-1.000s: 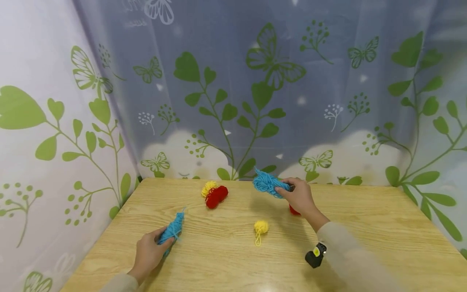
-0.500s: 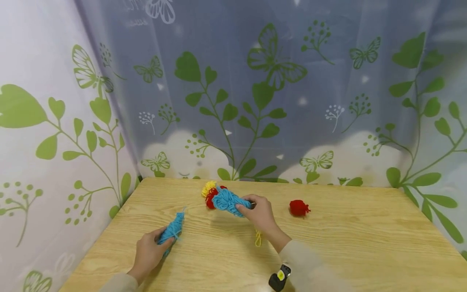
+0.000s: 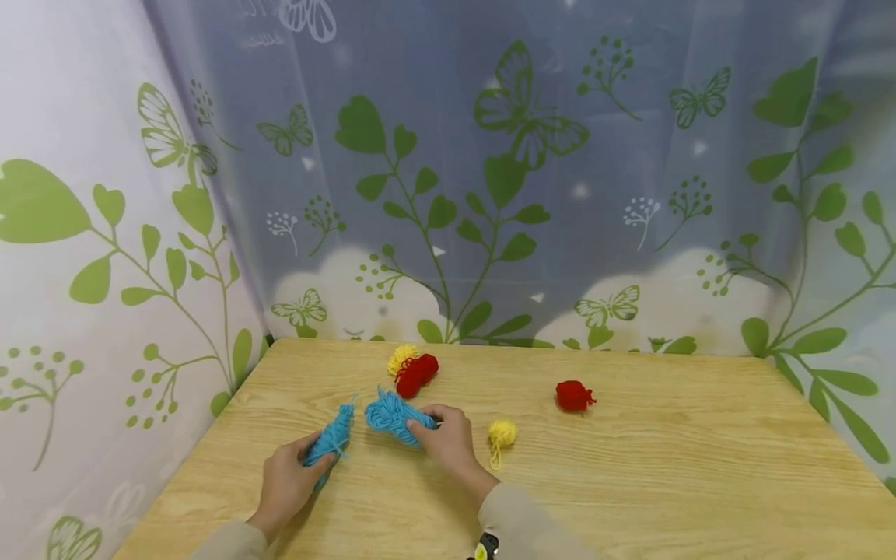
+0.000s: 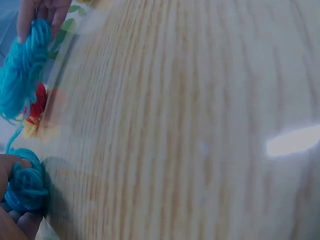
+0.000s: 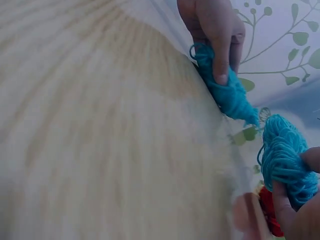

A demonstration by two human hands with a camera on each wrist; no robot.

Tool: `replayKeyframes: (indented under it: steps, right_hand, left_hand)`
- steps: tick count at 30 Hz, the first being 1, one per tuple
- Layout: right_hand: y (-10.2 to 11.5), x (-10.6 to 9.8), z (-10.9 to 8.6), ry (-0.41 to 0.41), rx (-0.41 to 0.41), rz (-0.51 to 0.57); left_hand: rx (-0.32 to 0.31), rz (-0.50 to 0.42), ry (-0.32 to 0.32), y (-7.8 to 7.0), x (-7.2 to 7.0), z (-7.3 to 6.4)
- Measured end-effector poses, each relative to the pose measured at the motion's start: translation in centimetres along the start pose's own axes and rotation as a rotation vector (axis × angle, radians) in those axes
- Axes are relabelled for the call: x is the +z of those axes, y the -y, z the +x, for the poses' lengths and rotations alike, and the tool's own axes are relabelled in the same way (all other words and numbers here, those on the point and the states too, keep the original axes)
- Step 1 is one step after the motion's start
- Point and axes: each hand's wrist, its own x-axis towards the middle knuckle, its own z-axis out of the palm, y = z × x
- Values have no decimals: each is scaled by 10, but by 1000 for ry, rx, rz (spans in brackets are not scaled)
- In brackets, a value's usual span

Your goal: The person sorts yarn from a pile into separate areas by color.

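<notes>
Holding a narrow bundle of blue yarn [image 3: 329,439] in the left hand [image 3: 282,478], toward the left side of the wooden counter [image 3: 651,474]. Curled around its lower part with the fingers [image 3: 322,467], thumb pressed along one side, leaving the tapered tip and a thin loose strand sticking out toward the back.

Pinching a fuller bundle of blue yarn [image 3: 389,417] by its right end in the right hand [image 3: 451,443], thumb on the near face, loops bulging out on the left. Aimed with its free end at the tip of the first bundle, just beside it, with a slim gap between in the head view. Hard to tell from these angles whether touching the wood underneath at either hand.

Behind the right-hand bundle, near the back edge, a red bundle of yarn [image 3: 418,375], partly covering a yellow bundle of yarn [image 3: 400,358]. Right of the right hand, a small yellow ball [image 3: 502,433] with a loop trailing toward the near edge. Farther right and a little farther back, well apart from the others, a red ball [image 3: 574,396] with a short tuft on its right side.

On both arms, pale sleeves [image 3: 535,525]; at the right wrist, a black device [image 3: 484,547] with a yellow patch, cut off by the bottom of the head view. Beyond the counter, hanging cloth [image 3: 630,194] printed with green leaves and butterflies.
</notes>
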Motion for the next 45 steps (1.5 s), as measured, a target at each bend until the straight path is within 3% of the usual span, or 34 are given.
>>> replayKeyframes:
  steps: [6,12,19,28,38,45]
  right_hand:
    - [-4,24,-6,-44,80,10]
    - [-4,36,-13,-59,31,-9]
    - [1,40,-22,41,-26,-35]
    - [7,43,-31,252,-38,21]
    - [7,45,-29,159,-44,52]
    - [9,54,-35,159,-38,61]
  left_hand:
    - [-10,8,-10,1,1,0]
    - [-4,8,-17,3,2,0]
    - [10,6,-8,3,1,1]
    - [-17,-19,80,4,-8,1]
    - [-83,-68,154,-4,-13,1]
    - [-51,-62,136,-1,-10,1]
